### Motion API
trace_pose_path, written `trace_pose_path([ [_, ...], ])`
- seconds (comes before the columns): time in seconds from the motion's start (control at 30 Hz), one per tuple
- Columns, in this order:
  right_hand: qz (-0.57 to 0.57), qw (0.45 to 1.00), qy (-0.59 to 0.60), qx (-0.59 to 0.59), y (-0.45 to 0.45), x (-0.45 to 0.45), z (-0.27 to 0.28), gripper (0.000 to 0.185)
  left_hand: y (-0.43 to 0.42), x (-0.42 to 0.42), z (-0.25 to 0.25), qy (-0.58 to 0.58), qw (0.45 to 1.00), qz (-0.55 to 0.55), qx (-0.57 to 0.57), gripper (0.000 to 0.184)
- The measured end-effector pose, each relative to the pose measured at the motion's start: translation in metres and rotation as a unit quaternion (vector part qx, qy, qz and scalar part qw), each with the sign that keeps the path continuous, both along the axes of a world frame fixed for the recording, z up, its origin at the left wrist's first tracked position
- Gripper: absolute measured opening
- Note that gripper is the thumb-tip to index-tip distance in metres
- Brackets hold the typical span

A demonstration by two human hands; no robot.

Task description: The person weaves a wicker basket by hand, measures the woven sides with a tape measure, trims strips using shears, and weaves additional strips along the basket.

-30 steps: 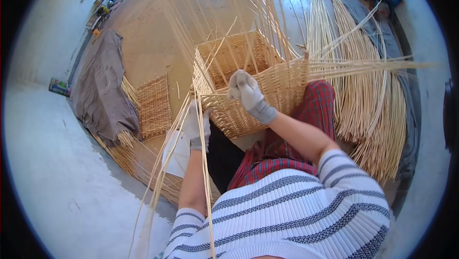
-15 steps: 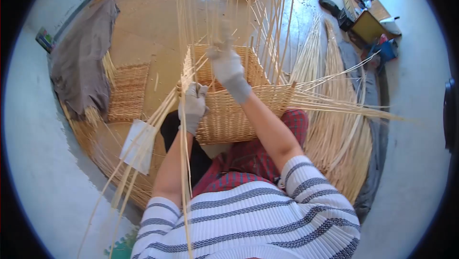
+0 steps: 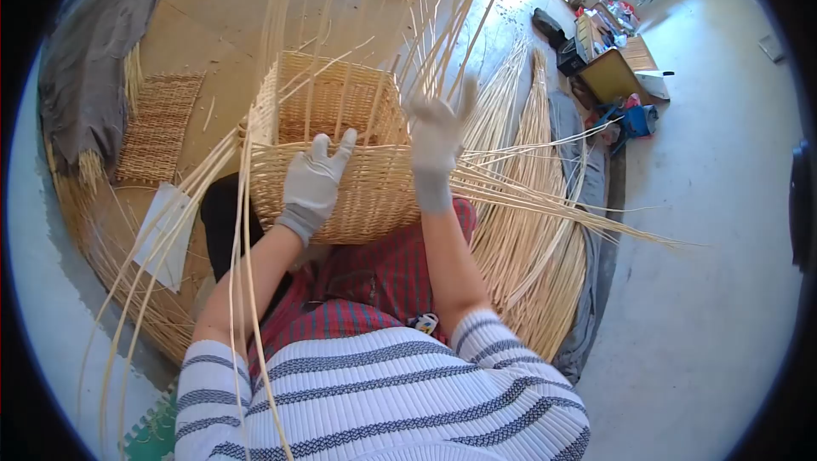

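In the head view, the left hand point(image 3: 313, 180), gloved, lies on the outside of the near wall of the basket point(image 3: 362, 197), its fingertips at the rim; the fingers point up and are partly spread, with a gap between those at the top. The basket sits at the person's lap, in front of the plaid cloth point(image 3: 366, 286), its open top beyond the left hand and its far wall further out. The right hand point(image 3: 436, 142), also gloved, is raised beside the basket's right end, to the right of the left hand. It is blurred, with one finger reaching upward apart from the rest; whether it pinches a strand, I cannot tell. Upright stakes point(image 3: 343, 103) rise from the basket beyond the left hand, and more lean near the right hand's fingers. Long strands point(image 3: 198, 173) run out from the basket's left corner, left of the left hand, over a white sheet point(image 3: 166, 238). Other strands point(image 3: 545, 195) stretch away to the right, just below the right hand, across a rod pile point(image 3: 523, 269) on the floor. Well to the left of the left hand lie a woven mat point(image 3: 159, 126) and a grey cloth point(image 3: 94, 57).
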State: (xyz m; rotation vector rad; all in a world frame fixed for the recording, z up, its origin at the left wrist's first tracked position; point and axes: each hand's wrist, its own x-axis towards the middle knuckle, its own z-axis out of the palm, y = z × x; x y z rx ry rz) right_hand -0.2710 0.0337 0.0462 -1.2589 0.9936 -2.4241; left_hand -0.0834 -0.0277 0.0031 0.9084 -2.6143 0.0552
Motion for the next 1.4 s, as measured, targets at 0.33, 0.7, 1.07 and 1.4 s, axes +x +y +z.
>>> trace_pose_path([
  [0.33,-0.261,0.870,0.307,0.284,0.014,-0.056,0.022,0.038,0.052,-0.084,0.022,0.062,0.988,-0.075,0.123,0.076],
  [0.7,-0.234,0.876,-0.058,0.419,0.162,0.021,-0.009,0.033,0.038,-0.053,0.017,0.229,0.935,-0.189,0.193,0.046],
  [1.07,0.114,0.876,0.303,0.357,0.030,0.182,-0.004,0.025,-0.032,0.131,-0.016,0.423,0.858,0.186,0.224,0.023],
  [1.4,0.037,0.803,0.497,0.327,-0.002,0.219,0.032,0.039,-0.051,0.131,0.024,0.481,0.772,0.058,0.412,0.015],
])
